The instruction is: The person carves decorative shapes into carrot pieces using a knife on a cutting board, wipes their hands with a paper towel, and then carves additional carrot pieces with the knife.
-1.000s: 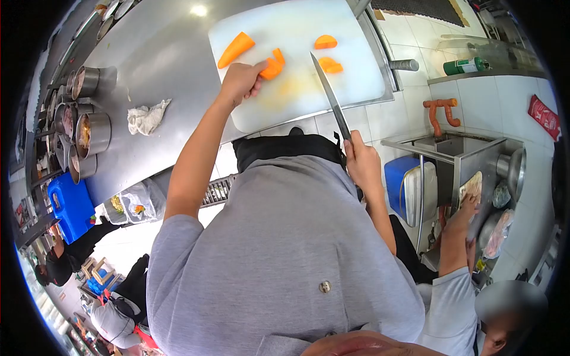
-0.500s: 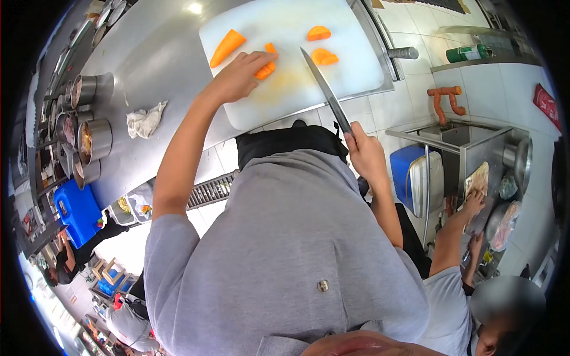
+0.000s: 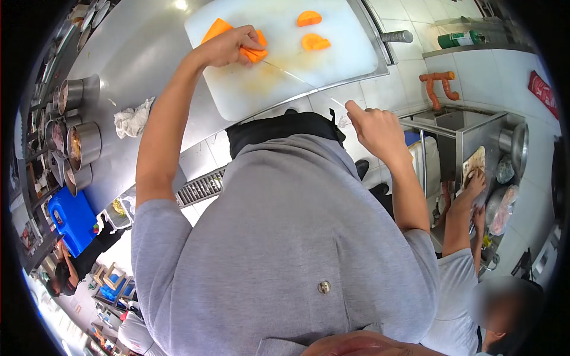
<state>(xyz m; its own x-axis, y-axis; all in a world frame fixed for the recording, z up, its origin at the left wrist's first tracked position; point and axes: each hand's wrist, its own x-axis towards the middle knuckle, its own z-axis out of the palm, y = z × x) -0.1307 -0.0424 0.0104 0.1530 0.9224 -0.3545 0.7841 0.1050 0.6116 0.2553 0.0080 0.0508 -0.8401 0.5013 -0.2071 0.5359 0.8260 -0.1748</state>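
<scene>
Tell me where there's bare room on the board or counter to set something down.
The cutting board is bare right of the loose carrot pieces, out to its edge. The steel counter has open metal between the board and the pots, beyond the white cloth. It's crowded where the left hand holds carrot, with the knife close by.

I see a smooth, shiny metal table [image 3: 136, 71] and metal pots [image 3: 89, 145]. The knife blade [image 3: 297, 78] is shiny metal, the cutting board [image 3: 332, 68] smooth plastic, the rag [image 3: 133, 120] wrinkly cloth.
</scene>
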